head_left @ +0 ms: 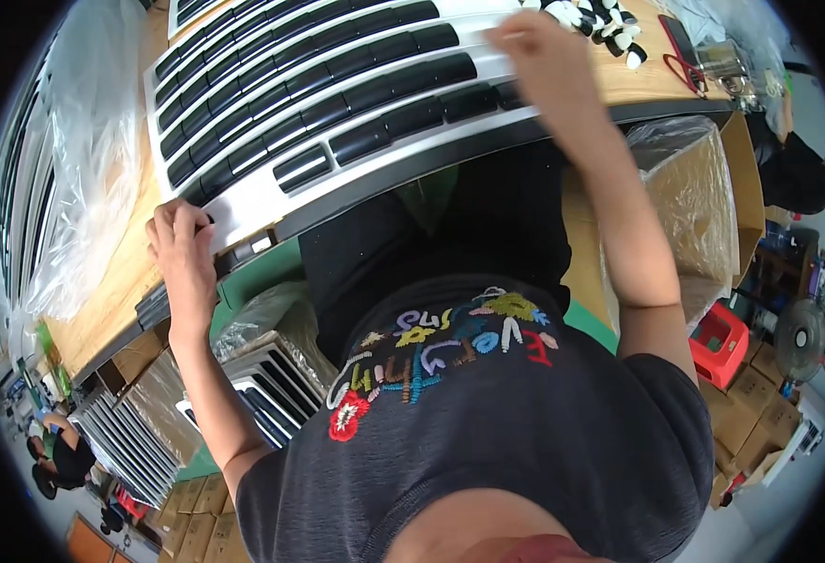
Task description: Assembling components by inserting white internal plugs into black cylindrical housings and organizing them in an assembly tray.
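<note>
Dark-grey embroidered shirt (488, 413) nearest the lens; both hands work on a silver plastic car grille with glossy black slats (319, 89).
Left hand (183, 235) is curled, pinching the grille's near corner against the wooden bench top (117, 281). Right hand (544, 56) is blurred at the far edge; whether its fingers press or pinch, I cannot tell. Small black-and-white clips (605, 23) lie just beyond it. Judged step: fitting or checking the grille; next move calls for steady corner hold.
</note>
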`<state>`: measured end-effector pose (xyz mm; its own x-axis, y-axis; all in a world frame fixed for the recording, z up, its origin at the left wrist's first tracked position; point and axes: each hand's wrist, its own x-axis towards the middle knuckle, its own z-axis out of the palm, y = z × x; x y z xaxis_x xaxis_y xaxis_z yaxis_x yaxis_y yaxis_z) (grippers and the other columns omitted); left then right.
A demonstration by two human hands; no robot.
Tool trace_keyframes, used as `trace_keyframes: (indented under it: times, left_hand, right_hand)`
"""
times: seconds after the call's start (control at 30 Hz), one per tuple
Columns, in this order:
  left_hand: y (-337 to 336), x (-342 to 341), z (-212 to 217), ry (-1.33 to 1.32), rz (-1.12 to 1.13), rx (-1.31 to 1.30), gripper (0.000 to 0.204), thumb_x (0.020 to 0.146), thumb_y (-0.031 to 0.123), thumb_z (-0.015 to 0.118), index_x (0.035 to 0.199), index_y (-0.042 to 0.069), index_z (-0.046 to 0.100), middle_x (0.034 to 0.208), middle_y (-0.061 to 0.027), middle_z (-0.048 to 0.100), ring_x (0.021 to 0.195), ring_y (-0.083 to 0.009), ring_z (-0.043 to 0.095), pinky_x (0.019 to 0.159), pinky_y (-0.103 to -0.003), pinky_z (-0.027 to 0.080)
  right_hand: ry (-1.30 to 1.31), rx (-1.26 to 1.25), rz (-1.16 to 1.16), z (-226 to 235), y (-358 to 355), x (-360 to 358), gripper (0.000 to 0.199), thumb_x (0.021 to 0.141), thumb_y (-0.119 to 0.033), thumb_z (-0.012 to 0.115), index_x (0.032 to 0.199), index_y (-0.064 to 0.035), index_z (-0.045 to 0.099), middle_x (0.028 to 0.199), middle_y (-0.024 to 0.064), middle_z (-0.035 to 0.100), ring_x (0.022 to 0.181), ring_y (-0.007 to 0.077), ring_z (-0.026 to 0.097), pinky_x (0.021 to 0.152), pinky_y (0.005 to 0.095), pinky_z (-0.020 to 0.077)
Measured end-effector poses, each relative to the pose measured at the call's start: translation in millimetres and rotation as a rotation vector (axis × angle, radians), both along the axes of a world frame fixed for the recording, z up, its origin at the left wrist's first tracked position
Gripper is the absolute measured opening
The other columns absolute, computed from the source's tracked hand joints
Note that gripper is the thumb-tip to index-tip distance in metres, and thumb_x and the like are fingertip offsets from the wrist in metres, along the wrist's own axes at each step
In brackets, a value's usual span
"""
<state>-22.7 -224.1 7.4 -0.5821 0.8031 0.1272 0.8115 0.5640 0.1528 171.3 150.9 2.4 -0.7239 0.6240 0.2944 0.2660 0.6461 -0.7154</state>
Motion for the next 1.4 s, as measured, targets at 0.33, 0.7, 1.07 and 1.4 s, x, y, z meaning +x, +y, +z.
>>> trace_keyframes:
  times: [0.33,0.7,1.07,1.4]
  left_hand:
    - [90.5,83.9,-18.6,-1.253,0.074,1.048,0.024,0.087,0.002,0.070,0.108,0.004,0.057,0.096,-0.0055,0.066,0.072,-0.0098,0.057,0.067,-0.023,0.047]
    - [146.8,119.8,-26.3,-1.781,0.010,1.097,0.019,0.101,0.014,0.057,0.118,0.004,0.054,0.103,0.0003,0.060,0.082,-0.0017,0.053,0.073,-0.017,0.047]
    - [140.8,122.0,-18.7,-1.396,-0.174,0.984,0.021,0.100,0.017,0.058,0.116,0.005,0.049,0.096,-0.0006,0.056,0.081,-0.0051,0.052,0.069,-0.020,0.044]
    - [125.3,119.2,-6.1,-1.531,-0.258,0.898,0.018,0.101,0.011,0.055,0.114,0.003,0.046,0.090,-0.0032,0.054,0.067,-0.0057,0.053,0.058,-0.020,0.041]
  right_hand:
    - [-0.459,0.153,-0.460,-47.7,132.0,47.4,0.049,0.084,-0.050,0.069,0.079,-0.0016,0.070,0.076,0.0176,0.069,0.077,0.0368,0.066,0.077,0.0438,0.0510]
    - [-0.002,-0.453,0.069,33.3,-29.0,59.1,0.016,0.097,-0.017,0.062,0.083,-0.0099,0.056,0.065,-0.0087,0.042,0.055,0.0010,0.035,0.050,0.0192,0.0242]
    - [-0.077,-0.254,0.434,43.2,-81.7,47.8,0.019,0.098,-0.011,0.060,0.083,-0.0021,0.051,0.064,-0.0010,0.044,0.059,0.0056,0.039,0.053,0.0225,0.0317]
    - [-0.061,-0.285,0.512,47.6,-91.5,45.6,0.021,0.093,-0.008,0.065,0.078,-0.0013,0.053,0.060,-0.0013,0.049,0.053,0.0025,0.042,0.048,0.0202,0.0313]
